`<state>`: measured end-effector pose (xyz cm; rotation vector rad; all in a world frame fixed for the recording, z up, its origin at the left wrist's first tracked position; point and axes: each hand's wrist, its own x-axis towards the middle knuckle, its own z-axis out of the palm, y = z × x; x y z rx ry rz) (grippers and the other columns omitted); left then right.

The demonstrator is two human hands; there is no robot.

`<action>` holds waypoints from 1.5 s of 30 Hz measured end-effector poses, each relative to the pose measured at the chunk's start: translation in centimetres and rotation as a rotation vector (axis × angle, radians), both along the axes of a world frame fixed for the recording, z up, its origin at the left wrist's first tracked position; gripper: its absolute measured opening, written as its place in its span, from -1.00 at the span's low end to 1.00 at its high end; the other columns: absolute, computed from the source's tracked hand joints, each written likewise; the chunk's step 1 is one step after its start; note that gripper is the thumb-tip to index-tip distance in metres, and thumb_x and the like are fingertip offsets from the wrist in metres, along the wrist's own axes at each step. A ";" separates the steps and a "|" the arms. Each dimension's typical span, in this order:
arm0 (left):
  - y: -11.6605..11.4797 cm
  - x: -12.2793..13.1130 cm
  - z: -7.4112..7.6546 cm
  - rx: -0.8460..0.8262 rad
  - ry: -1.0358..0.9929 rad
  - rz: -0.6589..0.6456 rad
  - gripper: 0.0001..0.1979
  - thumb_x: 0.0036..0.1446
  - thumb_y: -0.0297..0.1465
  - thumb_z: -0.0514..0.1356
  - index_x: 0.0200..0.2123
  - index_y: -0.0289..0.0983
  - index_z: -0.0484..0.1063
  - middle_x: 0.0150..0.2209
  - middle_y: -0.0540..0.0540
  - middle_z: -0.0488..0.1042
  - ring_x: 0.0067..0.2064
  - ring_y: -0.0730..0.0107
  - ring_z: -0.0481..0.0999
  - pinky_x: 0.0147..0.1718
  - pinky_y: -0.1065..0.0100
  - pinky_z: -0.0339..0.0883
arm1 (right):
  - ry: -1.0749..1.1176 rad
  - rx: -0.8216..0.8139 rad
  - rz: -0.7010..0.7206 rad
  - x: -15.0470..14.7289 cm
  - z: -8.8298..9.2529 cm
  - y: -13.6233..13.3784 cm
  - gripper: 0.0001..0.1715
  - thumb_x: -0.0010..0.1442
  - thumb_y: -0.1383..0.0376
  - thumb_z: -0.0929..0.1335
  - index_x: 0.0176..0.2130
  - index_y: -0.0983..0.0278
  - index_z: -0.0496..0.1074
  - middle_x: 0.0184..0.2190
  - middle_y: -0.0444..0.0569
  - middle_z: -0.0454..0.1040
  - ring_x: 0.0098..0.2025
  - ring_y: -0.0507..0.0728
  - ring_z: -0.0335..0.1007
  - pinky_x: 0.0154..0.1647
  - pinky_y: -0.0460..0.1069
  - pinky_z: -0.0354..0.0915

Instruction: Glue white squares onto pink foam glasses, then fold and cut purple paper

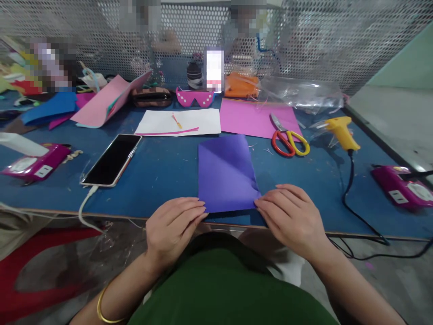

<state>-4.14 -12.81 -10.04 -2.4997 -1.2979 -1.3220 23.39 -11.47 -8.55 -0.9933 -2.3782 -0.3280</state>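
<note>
A purple sheet of paper point(226, 174) lies in front of me, its near edge close to the table's front edge. My left hand point(174, 225) pinches its near left corner between thumb and fingers. At the near right corner my right hand point(292, 219) is closed on the same sheet. Beyond the sheet lies a white paper strip point(155, 119) with a thin pink strip point(169, 132) on it. Scissors point(289, 137) with one red and one yellow handle rest partly on a pink sheet point(250, 116).
A phone point(113, 160) with a white cable lies to the left. On the right stand a yellow glue gun point(341, 131) and a magenta power socket point(404, 187); another magenta socket point(37, 162) is far left. Pink glasses point(194, 97) sit near the perforated metal screen point(189, 27).
</note>
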 end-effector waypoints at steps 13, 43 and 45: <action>0.3 -2.0 -0.3 -0.098 0.023 -0.036 -0.81 0.17 -0.51 0.26 -0.18 -0.16 0.59 -0.18 -0.04 0.67 -0.21 0.34 0.67 -0.18 0.40 0.53 | -0.131 -0.119 0.187 2.5 1.0 3.4 -0.63 0.28 0.45 0.28 0.03 0.25 0.50 0.05 0.03 0.55 0.18 0.22 0.40 0.20 0.22 0.30; 1.6 -3.7 0.5 0.142 0.333 -0.049 -0.78 0.13 -0.58 0.29 -0.15 -0.28 0.56 -0.18 -0.12 0.66 -0.10 0.19 0.64 -0.10 0.19 0.54 | -0.143 -0.040 0.234 0.8 0.6 1.9 -0.71 0.28 0.51 0.25 -0.10 0.37 0.51 -0.20 0.07 0.62 -0.20 0.19 0.53 -0.10 0.15 0.42; 1.7 -3.7 0.6 0.138 0.331 -0.056 -0.79 0.12 -0.59 0.29 -0.15 -0.31 0.55 -0.21 -0.13 0.66 -0.14 0.22 0.64 -0.13 0.21 0.54 | -0.100 -0.095 0.225 0.9 0.6 2.3 -0.73 0.28 0.51 0.27 -0.11 0.37 0.51 -0.20 0.07 0.61 -0.19 0.19 0.52 -0.11 0.14 0.42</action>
